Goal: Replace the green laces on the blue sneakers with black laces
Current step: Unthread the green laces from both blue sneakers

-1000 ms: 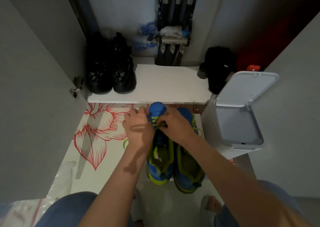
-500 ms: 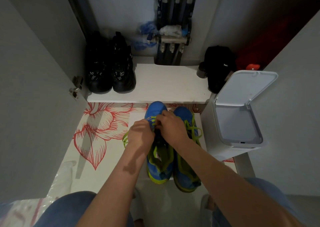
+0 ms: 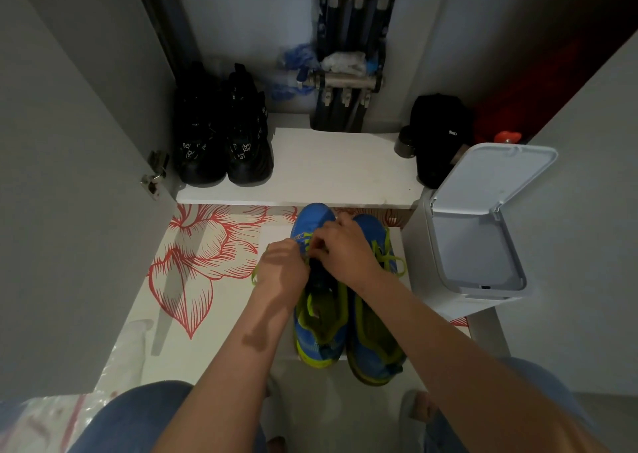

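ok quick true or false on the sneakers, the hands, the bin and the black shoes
1. The left hand and right hand both grip the green laces of the left sneaker. True.
2. The bin's lid is closed. False: the lid of the bin stands open.
3. The right sneaker is laced in green. True.
4. The black shoes sit inside the bin. False: the black shoes stand on the white shelf.
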`<action>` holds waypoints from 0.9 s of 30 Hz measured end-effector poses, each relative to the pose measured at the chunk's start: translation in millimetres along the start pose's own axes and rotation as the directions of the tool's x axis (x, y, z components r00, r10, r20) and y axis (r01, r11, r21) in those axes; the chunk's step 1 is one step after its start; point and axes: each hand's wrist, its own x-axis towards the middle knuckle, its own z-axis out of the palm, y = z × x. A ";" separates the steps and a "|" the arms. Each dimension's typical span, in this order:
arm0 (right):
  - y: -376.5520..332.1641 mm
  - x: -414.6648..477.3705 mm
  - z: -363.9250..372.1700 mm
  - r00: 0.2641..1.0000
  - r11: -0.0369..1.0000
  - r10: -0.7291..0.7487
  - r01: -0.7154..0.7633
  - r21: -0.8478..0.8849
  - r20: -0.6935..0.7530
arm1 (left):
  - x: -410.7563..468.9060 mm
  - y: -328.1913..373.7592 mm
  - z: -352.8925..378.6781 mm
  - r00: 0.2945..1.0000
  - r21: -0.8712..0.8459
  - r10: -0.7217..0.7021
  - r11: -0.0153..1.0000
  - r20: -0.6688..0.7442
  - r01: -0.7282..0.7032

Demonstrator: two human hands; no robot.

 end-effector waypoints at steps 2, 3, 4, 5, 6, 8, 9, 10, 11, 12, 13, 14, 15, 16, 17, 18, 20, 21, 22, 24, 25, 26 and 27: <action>-0.7 0.2 -2.1 1.000 1.000 -0.026 0.026 0.001 0.009 | 0.7 -0.6 0.1 1.000 -0.035 -0.003 0.999 0.013 0.004; -1.3 0.1 -2.9 0.999 0.999 -0.038 0.038 0.007 0.011 | 0.8 -1.0 -0.4 1.000 -0.044 -0.002 0.999 0.015 0.003; -2.0 -0.5 -3.9 0.999 0.999 -0.049 0.048 0.015 0.013 | 0.8 -1.4 -0.6 1.000 -0.048 -0.001 0.999 0.014 0.001; -2.5 -1.3 -4.7 0.998 0.998 -0.054 0.053 0.024 0.015 | 1.2 -1.5 -0.6 1.000 -0.048 0.002 0.999 0.012 -0.001; -2.5 -2.2 -4.6 0.999 0.998 -0.050 0.050 0.024 0.015 | 1.4 -1.9 -0.3 1.000 -0.050 0.006 0.999 0.012 -0.005; -1.5 -3.1 -3.6 0.999 0.999 -0.040 0.041 -0.032 0.009 | 0.7 -1.8 0.1 1.000 -0.049 0.011 0.999 0.013 -0.010; -1.4 -3.7 -2.6 0.999 0.997 -0.037 0.038 -0.071 0.008 | 0.0 -1.8 0.1 1.000 -0.045 0.012 0.999 0.014 -0.011; -2.3 -4.5 -1.3 0.999 0.994 -0.034 0.035 -0.107 0.012 | 0.1 -1.5 -0.2 1.000 -0.040 0.011 0.999 0.015 -0.011; -4.2 -4.8 0.8 0.999 0.989 -0.033 0.035 -0.141 0.018 | 0.0 -0.9 -0.8 1.000 -0.037 0.010 0.999 0.016 -0.009; -6.3 -5.0 2.1 0.999 0.984 -0.029 0.031 -0.173 0.015 | 0.3 -0.7 -1.5 1.000 -0.024 0.010 1.000 0.024 -0.010; -7.3 -4.4 1.9 1.000 0.979 -0.016 0.013 -0.204 -0.009 | 0.3 0.0 -2.3 0.999 -0.007 0.007 1.000 0.039 -0.007; -6.3 -3.1 -0.8 0.998 0.973 0.014 -0.029 -0.230 -0.066 | 0.4 0.7 -3.4 0.998 0.016 0.001 1.000 0.059 -0.002; -2.4 -1.1 -5.2 0.987 0.963 0.065 -0.101 -0.248 -0.147 | 0.9 1.0 -4.5 0.997 0.032 -0.005 0.999 0.075 0.003; 4.3 0.5 -10.8 0.961 0.951 0.139 -0.196 -0.239 -0.238 | 1.1 0.7 -5.6 0.996 0.029 -0.013 1.000 0.087 0.010; 13.3 1.7 -17.2 0.923 0.934 0.225 -0.296 -0.202 -0.313 | 1.4 0.6 -6.4 0.995 0.024 -0.016 1.000 0.097 0.014; 22.5 2.1 -22.1 0.885 0.916 0.304 -0.374 -0.147 -0.352 | 1.8 0.5 -6.8 0.995 0.029 -0.014 1.000 0.102 0.011; 30.6 0.5 -24.6 0.880 0.916 0.356 -0.395 -0.068 -0.316 | 1.7 0.7 -7.1 0.995 0.050 -0.013 0.999 0.100 0.008; 28.1 -0.3 -23.4 0.905 0.939 0.323 -0.342 -0.021 -0.278 | 1.6 1.0 -6.7 0.995 0.056 -0.012 0.998 0.097 0.007; 22.9 -0.8 -21.4 0.932 0.963 0.266 -0.267 0.027 -0.248 | 1.5 1.5 -6.3 0.996 0.051 -0.011 0.999 0.093 0.006; 9.8 -2.2 -15.7 0.973 0.994 0.112 -0.107 0.032 -0.201 | 1.1 1.6 -4.6 0.997 0.036 -0.005 0.999 0.076 0.002; 4.7 -2.7 -12.0 0.986 0.999 0.048 -0.049 -0.003 -0.158 | 0.5 1.9 -5.0 0.998 0.029 -0.007 1.000 0.064 0.005; 1.4 -3.1 -7.4 0.994 0.999 0.009 -0.013 -0.040 -0.106 | -0.1 1.8 -5.3 0.998 0.028 -0.007 1.000 0.061 0.005; -0.2 -3.5 -3.2 0.998 0.997 -0.008 0.003 -0.079 -0.060 | 0.3 1.9 -5.3 0.998 0.034 -0.003 0.999 0.066 0.001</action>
